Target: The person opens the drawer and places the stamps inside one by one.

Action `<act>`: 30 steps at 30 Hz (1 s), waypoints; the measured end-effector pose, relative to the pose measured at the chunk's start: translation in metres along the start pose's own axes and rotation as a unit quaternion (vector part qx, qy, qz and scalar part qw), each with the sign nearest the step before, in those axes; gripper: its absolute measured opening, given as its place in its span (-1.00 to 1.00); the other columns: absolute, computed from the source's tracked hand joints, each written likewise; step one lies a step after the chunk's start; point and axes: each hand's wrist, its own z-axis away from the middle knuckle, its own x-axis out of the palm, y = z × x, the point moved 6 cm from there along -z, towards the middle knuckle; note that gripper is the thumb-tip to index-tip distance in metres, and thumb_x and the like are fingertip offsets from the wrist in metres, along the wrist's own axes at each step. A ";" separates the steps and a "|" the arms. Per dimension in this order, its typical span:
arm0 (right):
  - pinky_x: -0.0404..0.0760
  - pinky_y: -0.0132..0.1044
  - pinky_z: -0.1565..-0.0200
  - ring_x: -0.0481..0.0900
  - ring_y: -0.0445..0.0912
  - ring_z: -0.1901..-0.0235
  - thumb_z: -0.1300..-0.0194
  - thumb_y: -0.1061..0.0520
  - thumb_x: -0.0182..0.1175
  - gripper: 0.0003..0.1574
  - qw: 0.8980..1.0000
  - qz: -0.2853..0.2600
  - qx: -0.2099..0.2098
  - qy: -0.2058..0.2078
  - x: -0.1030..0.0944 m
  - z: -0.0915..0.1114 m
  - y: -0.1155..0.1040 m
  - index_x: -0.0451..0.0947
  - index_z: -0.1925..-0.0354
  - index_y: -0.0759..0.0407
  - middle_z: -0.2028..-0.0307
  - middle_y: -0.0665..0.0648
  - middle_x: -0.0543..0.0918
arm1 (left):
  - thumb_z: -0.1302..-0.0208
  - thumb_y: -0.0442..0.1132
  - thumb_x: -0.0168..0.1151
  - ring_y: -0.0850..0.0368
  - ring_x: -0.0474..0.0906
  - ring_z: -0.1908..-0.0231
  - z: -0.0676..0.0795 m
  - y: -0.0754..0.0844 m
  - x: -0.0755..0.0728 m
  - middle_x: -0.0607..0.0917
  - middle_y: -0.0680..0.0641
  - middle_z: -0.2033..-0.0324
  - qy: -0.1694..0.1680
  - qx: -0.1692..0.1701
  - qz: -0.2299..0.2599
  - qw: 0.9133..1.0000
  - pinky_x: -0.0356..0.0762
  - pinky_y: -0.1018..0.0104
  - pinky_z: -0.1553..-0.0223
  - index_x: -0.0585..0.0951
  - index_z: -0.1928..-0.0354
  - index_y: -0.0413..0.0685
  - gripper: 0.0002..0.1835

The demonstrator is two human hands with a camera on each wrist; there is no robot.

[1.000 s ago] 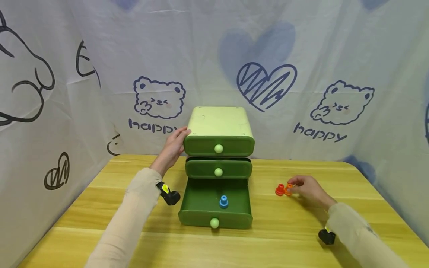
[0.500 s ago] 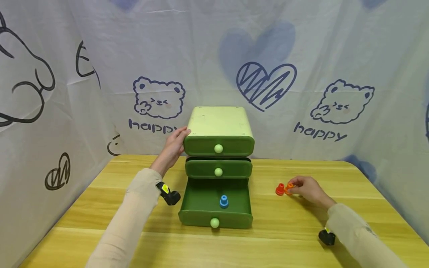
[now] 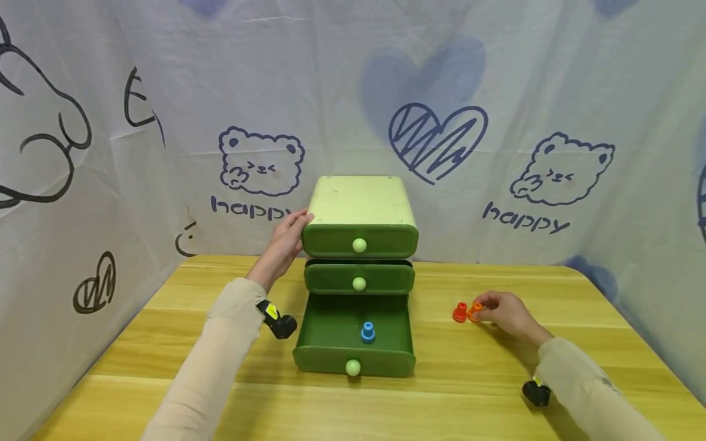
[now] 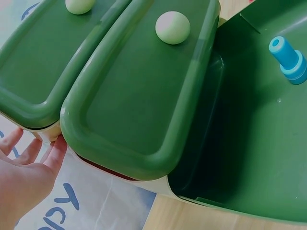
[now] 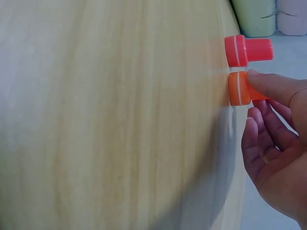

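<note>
A small cabinet with a pale yellow-green top and green drawers stands in the middle of the table in the head view. My left hand rests against its upper left side, fingertips at the casing in the left wrist view. The bottom drawer is pulled out and holds a blue peg with a wide base. To the cabinet's right, my right hand pinches the narrow stem of an orange peg between thumb and fingers. A red peg of the same shape stands upright beside it.
Above the open drawer, the middle drawer sticks out slightly and the top drawer is closed; each has a round knob. A wooden table carries everything. Behind it hangs a white printed cloth.
</note>
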 end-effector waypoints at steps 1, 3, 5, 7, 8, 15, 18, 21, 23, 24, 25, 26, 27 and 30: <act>0.50 -0.32 0.48 0.43 -0.07 0.43 -0.15 0.26 0.37 -0.70 1.000 0.000 0.001 0.000 0.000 0.000 0.000 0.57 0.16 0.38 0.37 0.11 0.59 | -0.41 -0.11 0.04 -0.04 0.19 -0.33 0.000 0.000 0.000 0.16 -0.19 -0.41 0.000 -0.001 0.000 1.000 0.31 0.19 -0.28 0.16 -0.45 -0.20 -0.35; 0.51 -0.32 0.47 0.44 -0.07 0.43 -0.16 0.26 0.37 -0.71 1.000 -0.003 0.002 0.000 0.001 0.000 0.000 0.57 0.16 0.38 0.37 0.11 0.60 | -0.41 -0.12 0.04 -0.04 0.19 -0.33 0.001 0.000 0.000 0.16 -0.19 -0.41 0.001 -0.001 0.002 1.000 0.32 0.19 -0.27 0.16 -0.45 -0.20 -0.35; 0.51 -0.32 0.47 0.44 -0.07 0.43 -0.16 0.27 0.36 -0.71 1.000 -0.003 -0.001 0.000 0.001 0.000 0.000 0.57 0.16 0.39 0.36 0.12 0.61 | -0.41 -0.12 0.03 -0.05 0.19 -0.33 0.002 0.000 0.000 0.15 -0.20 -0.41 0.002 0.000 0.002 1.000 0.32 0.19 -0.27 0.15 -0.45 -0.20 -0.34; 0.53 -0.32 0.46 0.45 -0.07 0.43 -0.16 0.28 0.35 -0.71 1.000 -0.001 -0.003 0.002 0.001 0.001 -0.001 0.57 0.15 0.40 0.36 0.12 0.62 | -0.41 -0.13 0.03 -0.06 0.19 -0.33 0.002 0.000 0.000 0.15 -0.20 -0.41 0.002 0.002 0.005 1.000 0.32 0.18 -0.27 0.15 -0.45 -0.21 -0.35; 0.53 -0.31 0.45 0.46 -0.07 0.42 -0.16 0.28 0.35 -0.71 1.000 0.000 -0.006 0.002 0.001 0.002 -0.002 0.58 0.15 0.41 0.35 0.12 0.62 | -0.40 -0.13 0.03 -0.06 0.19 -0.33 0.002 -0.001 0.000 0.15 -0.20 -0.41 0.002 0.002 0.004 1.000 0.32 0.18 -0.27 0.15 -0.45 -0.21 -0.34; 0.58 -0.25 0.35 0.54 -0.03 0.34 -0.14 0.35 0.30 -0.70 1.000 0.001 -0.020 0.000 -0.006 0.006 -0.014 0.58 0.11 0.43 0.30 0.17 0.65 | -0.40 -0.13 0.03 -0.05 0.19 -0.33 0.002 -0.001 0.001 0.14 -0.20 -0.42 0.001 0.001 0.003 1.000 0.31 0.19 -0.28 0.15 -0.45 -0.21 -0.34; 0.60 -0.23 0.29 0.56 0.01 0.29 -0.13 0.38 0.28 -0.69 0.999 0.009 -0.035 0.003 -0.011 0.007 -0.025 0.58 0.11 0.47 0.28 0.21 0.66 | -0.40 -0.13 0.02 -0.05 0.18 -0.34 0.001 0.000 0.001 0.14 -0.20 -0.42 0.003 0.003 0.004 1.000 0.31 0.19 -0.28 0.14 -0.45 -0.21 -0.34; 0.59 -0.22 0.25 0.57 0.02 0.27 -0.12 0.38 0.29 -0.65 0.999 0.015 -0.042 0.006 -0.014 0.007 -0.036 0.57 0.08 0.49 0.26 0.22 0.66 | -0.40 -0.14 0.03 -0.05 0.18 -0.33 0.001 -0.001 0.000 0.14 -0.20 -0.42 0.003 0.002 0.008 1.000 0.30 0.20 -0.28 0.14 -0.45 -0.21 -0.34; 0.59 -0.22 0.25 0.56 0.02 0.26 -0.12 0.37 0.31 -0.62 0.999 0.017 -0.048 0.006 -0.016 0.007 -0.043 0.56 0.07 0.50 0.26 0.22 0.66 | -0.40 -0.14 0.03 -0.05 0.18 -0.33 0.000 -0.001 0.000 0.13 -0.20 -0.42 0.002 0.001 0.009 1.000 0.30 0.20 -0.28 0.14 -0.45 -0.21 -0.34; 0.58 -0.22 0.25 0.56 0.02 0.26 -0.11 0.35 0.32 -0.62 0.998 0.021 -0.052 0.006 -0.017 0.007 -0.047 0.57 0.07 0.49 0.26 0.22 0.66 | -0.41 -0.14 0.03 -0.05 0.18 -0.33 0.000 -0.001 0.000 0.13 -0.20 -0.42 0.002 0.001 0.009 1.000 0.30 0.20 -0.28 0.14 -0.45 -0.21 -0.34; 0.58 -0.22 0.25 0.56 0.02 0.25 -0.11 0.34 0.33 -0.62 0.998 0.022 -0.053 0.006 -0.017 0.006 -0.051 0.58 0.07 0.47 0.26 0.21 0.66 | -0.41 -0.14 0.03 -0.05 0.18 -0.33 0.000 -0.002 0.000 0.13 -0.19 -0.42 0.002 0.000 0.009 1.000 0.30 0.20 -0.28 0.14 -0.45 -0.21 -0.34; 0.58 -0.21 0.24 0.56 0.03 0.25 -0.10 0.33 0.34 -0.62 0.998 0.026 -0.058 0.007 -0.017 0.006 -0.055 0.58 0.08 0.46 0.26 0.21 0.66 | -0.40 -0.14 0.03 -0.05 0.18 -0.33 0.000 -0.002 0.000 0.13 -0.19 -0.42 0.002 -0.001 0.009 1.000 0.30 0.20 -0.28 0.14 -0.46 -0.21 -0.34; 0.59 -0.21 0.23 0.56 0.03 0.24 -0.10 0.32 0.35 -0.61 0.998 0.028 -0.060 0.007 -0.017 0.006 -0.059 0.59 0.08 0.45 0.25 0.21 0.67 | -0.40 -0.14 0.03 -0.05 0.18 -0.33 -0.001 -0.002 0.000 0.13 -0.19 -0.42 0.003 -0.001 0.009 1.000 0.30 0.19 -0.28 0.14 -0.46 -0.21 -0.34; 0.59 -0.18 0.21 0.56 0.05 0.22 -0.11 0.29 0.36 -0.62 0.997 0.034 -0.069 0.000 -0.015 0.006 -0.071 0.60 0.08 0.43 0.25 0.20 0.67 | -0.40 -0.14 0.03 -0.05 0.18 -0.33 -0.001 -0.001 0.001 0.13 -0.20 -0.42 0.004 0.000 0.010 1.000 0.30 0.18 -0.28 0.14 -0.45 -0.21 -0.34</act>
